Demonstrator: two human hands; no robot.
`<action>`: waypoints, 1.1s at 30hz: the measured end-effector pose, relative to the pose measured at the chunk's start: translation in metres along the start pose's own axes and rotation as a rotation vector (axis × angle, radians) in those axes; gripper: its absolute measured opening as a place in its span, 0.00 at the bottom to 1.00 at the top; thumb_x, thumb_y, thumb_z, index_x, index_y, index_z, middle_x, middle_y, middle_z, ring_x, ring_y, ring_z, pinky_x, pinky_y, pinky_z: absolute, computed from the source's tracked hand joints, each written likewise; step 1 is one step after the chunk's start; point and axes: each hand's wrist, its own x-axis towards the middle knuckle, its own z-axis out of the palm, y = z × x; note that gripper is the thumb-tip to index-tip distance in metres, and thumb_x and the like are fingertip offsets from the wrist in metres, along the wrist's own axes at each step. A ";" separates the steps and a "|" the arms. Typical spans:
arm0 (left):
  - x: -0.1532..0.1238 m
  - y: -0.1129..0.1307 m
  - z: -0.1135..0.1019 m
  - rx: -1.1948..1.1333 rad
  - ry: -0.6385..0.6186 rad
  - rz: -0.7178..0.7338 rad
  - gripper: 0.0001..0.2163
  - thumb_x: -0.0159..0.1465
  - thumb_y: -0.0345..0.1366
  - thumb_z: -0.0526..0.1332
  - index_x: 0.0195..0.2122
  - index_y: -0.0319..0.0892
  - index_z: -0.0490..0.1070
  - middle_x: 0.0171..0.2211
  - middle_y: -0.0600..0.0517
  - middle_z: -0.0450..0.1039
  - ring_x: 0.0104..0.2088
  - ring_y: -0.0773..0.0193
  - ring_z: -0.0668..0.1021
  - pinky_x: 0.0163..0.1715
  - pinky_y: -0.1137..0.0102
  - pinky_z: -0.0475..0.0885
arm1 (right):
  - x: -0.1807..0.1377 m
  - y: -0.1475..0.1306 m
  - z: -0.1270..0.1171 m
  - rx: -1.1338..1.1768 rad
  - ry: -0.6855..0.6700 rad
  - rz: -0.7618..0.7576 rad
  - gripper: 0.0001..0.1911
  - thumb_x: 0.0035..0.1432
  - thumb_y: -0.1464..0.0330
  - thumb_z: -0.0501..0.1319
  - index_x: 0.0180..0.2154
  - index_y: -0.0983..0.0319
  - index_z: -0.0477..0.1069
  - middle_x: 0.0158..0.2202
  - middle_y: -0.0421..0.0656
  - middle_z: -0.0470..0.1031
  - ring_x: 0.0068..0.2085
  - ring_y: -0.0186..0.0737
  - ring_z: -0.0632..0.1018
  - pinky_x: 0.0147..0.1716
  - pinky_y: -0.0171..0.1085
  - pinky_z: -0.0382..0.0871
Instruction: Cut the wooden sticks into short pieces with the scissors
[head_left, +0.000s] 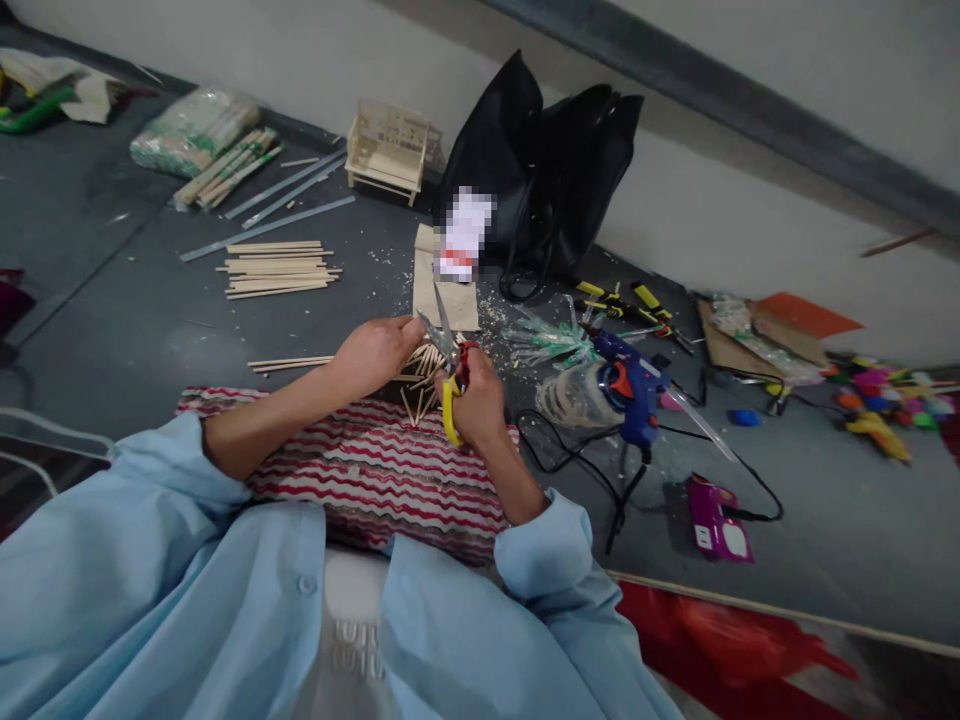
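My right hand [480, 398] grips scissors [448, 350] with red and yellow handles, their blades spread apart and pointing away from me. Close to the blades is my left hand [379, 350], its fingers pinched together; whatever they hold is too small to make out. Under and between both hands lies a pile of short cut sticks [426, 368], partly hidden, at the far edge of a striped red and white cloth [375, 465]. A few long thin sticks [291, 363] lie beside my left wrist.
A row of wooden sticks [277, 270], clear glue sticks [289, 190] and a small wooden bench model [388, 150] are at the left and back. A black bag [540, 180] leans on the wall. To the right are a blue glue gun [637, 390], its cord and a purple box [718, 520].
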 end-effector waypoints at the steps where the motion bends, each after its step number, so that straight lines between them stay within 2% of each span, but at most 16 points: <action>1: 0.000 0.000 0.001 0.002 0.002 0.001 0.12 0.68 0.29 0.48 0.45 0.36 0.70 0.33 0.44 0.76 0.33 0.60 0.79 0.30 0.71 0.68 | 0.000 0.000 0.000 -0.005 -0.005 0.000 0.10 0.50 0.69 0.59 0.31 0.57 0.56 0.30 0.38 0.63 0.31 0.37 0.64 0.31 0.36 0.58; 8: 0.000 0.000 -0.004 0.038 -0.004 0.042 0.12 0.67 0.28 0.48 0.44 0.36 0.70 0.33 0.45 0.76 0.34 0.60 0.79 0.31 0.71 0.69 | -0.001 0.000 -0.002 -0.046 -0.027 -0.037 0.11 0.47 0.72 0.58 0.31 0.57 0.56 0.31 0.40 0.65 0.32 0.39 0.67 0.32 0.38 0.62; 16: -0.001 -0.003 -0.008 0.068 -0.039 0.051 0.13 0.67 0.28 0.48 0.46 0.36 0.70 0.35 0.43 0.77 0.36 0.59 0.80 0.34 0.70 0.71 | -0.003 0.001 0.002 0.009 -0.083 0.046 0.14 0.44 0.70 0.59 0.37 0.58 0.63 0.31 0.40 0.71 0.32 0.41 0.72 0.32 0.37 0.66; 25: -0.002 -0.007 -0.004 0.084 0.031 0.066 0.13 0.66 0.29 0.49 0.44 0.35 0.72 0.33 0.43 0.77 0.32 0.60 0.79 0.30 0.70 0.68 | -0.005 0.001 0.003 -0.005 -0.074 0.046 0.14 0.44 0.70 0.59 0.37 0.58 0.63 0.30 0.41 0.73 0.30 0.41 0.74 0.30 0.36 0.66; 29: -0.002 -0.008 -0.002 0.013 0.052 0.069 0.11 0.66 0.29 0.50 0.41 0.36 0.71 0.32 0.44 0.77 0.31 0.60 0.78 0.29 0.70 0.66 | -0.004 0.001 0.002 -0.018 -0.076 0.046 0.12 0.44 0.68 0.59 0.35 0.58 0.62 0.28 0.41 0.72 0.27 0.40 0.72 0.28 0.36 0.65; 33: -0.002 -0.010 0.003 -0.010 0.127 0.091 0.10 0.67 0.31 0.49 0.40 0.38 0.70 0.30 0.47 0.75 0.29 0.62 0.76 0.28 0.71 0.65 | -0.006 0.000 0.002 0.037 -0.051 0.047 0.09 0.45 0.69 0.57 0.33 0.58 0.62 0.25 0.38 0.69 0.25 0.35 0.69 0.26 0.34 0.63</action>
